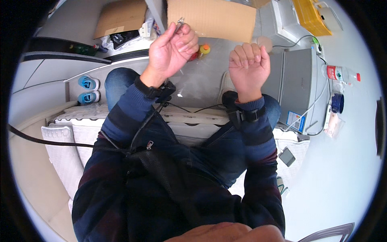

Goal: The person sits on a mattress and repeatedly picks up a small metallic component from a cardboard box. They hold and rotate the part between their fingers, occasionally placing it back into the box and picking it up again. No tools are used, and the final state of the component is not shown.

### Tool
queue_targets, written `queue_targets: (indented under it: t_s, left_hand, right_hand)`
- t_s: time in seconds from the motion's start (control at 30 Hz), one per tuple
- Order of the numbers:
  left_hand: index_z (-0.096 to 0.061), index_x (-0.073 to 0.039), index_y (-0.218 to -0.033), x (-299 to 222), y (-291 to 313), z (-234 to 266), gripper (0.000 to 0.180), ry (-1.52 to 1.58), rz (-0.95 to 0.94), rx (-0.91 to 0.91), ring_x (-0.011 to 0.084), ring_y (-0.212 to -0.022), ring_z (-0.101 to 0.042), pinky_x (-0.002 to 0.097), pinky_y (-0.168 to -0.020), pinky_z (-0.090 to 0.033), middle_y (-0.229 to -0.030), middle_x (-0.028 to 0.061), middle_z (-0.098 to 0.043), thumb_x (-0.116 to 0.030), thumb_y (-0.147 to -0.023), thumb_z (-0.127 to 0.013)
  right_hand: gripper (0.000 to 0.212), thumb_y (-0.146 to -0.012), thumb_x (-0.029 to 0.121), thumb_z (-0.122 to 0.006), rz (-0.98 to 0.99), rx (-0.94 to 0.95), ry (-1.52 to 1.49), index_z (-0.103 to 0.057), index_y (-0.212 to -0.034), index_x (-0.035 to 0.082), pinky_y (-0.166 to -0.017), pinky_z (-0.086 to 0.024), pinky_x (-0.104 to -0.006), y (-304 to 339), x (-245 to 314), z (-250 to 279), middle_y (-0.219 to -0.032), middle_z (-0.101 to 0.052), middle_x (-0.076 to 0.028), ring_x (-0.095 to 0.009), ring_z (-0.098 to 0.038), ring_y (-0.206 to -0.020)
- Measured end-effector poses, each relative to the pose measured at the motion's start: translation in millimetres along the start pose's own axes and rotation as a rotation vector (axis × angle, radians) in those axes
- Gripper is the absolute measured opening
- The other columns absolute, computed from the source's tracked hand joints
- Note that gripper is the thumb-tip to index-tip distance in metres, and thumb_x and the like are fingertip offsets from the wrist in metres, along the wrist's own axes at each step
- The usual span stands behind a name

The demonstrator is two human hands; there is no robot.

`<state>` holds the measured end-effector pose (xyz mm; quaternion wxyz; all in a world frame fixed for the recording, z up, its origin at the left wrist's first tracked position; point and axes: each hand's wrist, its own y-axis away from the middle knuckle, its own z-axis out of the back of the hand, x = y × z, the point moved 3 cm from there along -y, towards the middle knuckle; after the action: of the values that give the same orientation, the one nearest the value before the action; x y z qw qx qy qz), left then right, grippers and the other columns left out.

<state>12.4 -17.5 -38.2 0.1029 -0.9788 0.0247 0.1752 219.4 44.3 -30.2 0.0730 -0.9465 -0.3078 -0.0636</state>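
My left hand (172, 50), raised palm up, pinches a small shiny metal nail clipper (180, 22) between thumb and bent fingers. Its tip sticks out past the index finger, and the rest is partly covered. To the right, my right hand (250, 68) is held up apart from it, with the fingers curled toward the palm and the thumb beside them. Nothing shows in that hand. Both wrists wear black straps with cables. Beyond the left hand is a brown cardboard box (213, 19), and a bottle with an orange cap (204, 49) stands on the floor between the hands.
I sit on a white mattress (189, 131). Blue shoes (89, 98) lie at the left. A grey cabinet (297, 80) stands at the right, with a clear bottle with a red label (338, 73) nearby. A phone (287, 157) rests beside my right arm. A black cable (60, 142) runs to my left.
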Motion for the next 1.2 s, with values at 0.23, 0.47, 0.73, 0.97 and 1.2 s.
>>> queue_targets:
  t_s: [0.23, 0.47, 0.73, 0.97, 1.2]
  left_hand:
    - [-0.052, -0.006, -0.101, 3.9, 0.2, 2.1, 0.038, -0.045, 0.044, -0.003, 0.0124, -0.070, -0.037, 0.0286, -0.070, -0.036, -0.073, -0.0022, -0.039, -0.036, -0.116, -0.034]
    - [-0.066, 0.001, -0.116, 11.2, 4.7, 4.6, 0.039, -0.478, 0.045, -0.150, 0.0101, -0.075, -0.050, 0.0258, -0.072, -0.042, -0.081, 0.0003, -0.059, -0.034, -0.113, -0.050]
    - [-0.068, -0.005, -0.118, 13.4, 4.2, 3.9, 0.023, -0.753, 0.021, -0.205, 0.0050, -0.079, -0.059, 0.0209, -0.072, -0.048, -0.099, 0.0024, -0.075, -0.025, -0.109, -0.062]
    - [-0.068, -0.004, -0.119, 9.5, 8.4, -5.5, 0.021, -0.802, -0.029, -0.167, 0.0063, -0.081, -0.061, 0.0210, -0.074, -0.049, -0.099, 0.0053, -0.076, -0.020, -0.107, -0.065]
    - [-0.069, -0.003, -0.120, 9.1, 11.9, -10.7, 0.020, -0.840, -0.075, -0.156, 0.0058, -0.083, -0.062, 0.0208, -0.075, -0.050, -0.100, 0.0062, -0.077, -0.018, -0.107, -0.065]
  right_hand:
    - [0.041, -0.109, 0.032, -0.043, 0.005, -0.007, 0.008, -0.040, -0.071, 0.015, -0.064, -0.032, -0.0323, -1.0, 2.5, -0.3, -0.066, -0.034, 0.002, -0.015, -0.035, -0.063]
    - [0.039, -0.108, 0.028, -0.044, 0.286, -0.100, 0.505, -0.048, -0.073, 0.010, -0.072, -0.043, -0.0360, 1.4, 10.3, -6.2, -0.067, -0.049, -0.003, -0.024, -0.053, -0.071]
    - [0.013, -0.090, 0.008, -0.069, 0.723, 0.541, 2.141, -0.067, -0.078, 0.002, -0.103, -0.054, -0.0496, 13.6, -5.8, -52.7, -0.081, -0.068, -0.014, -0.041, -0.069, -0.123]
    - [0.008, -0.085, 0.008, -0.074, 0.817, 0.634, 2.276, -0.068, -0.080, 0.004, -0.113, -0.048, -0.0512, 13.9, -31.0, -61.5, -0.092, -0.070, -0.009, -0.037, -0.066, -0.129]
    - [0.007, -0.088, 0.007, -0.071, 0.795, 0.655, 2.312, -0.070, -0.082, 0.003, -0.116, -0.046, -0.0495, 19.7, -36.4, -66.5, -0.090, -0.072, -0.010, -0.037, -0.068, -0.127]
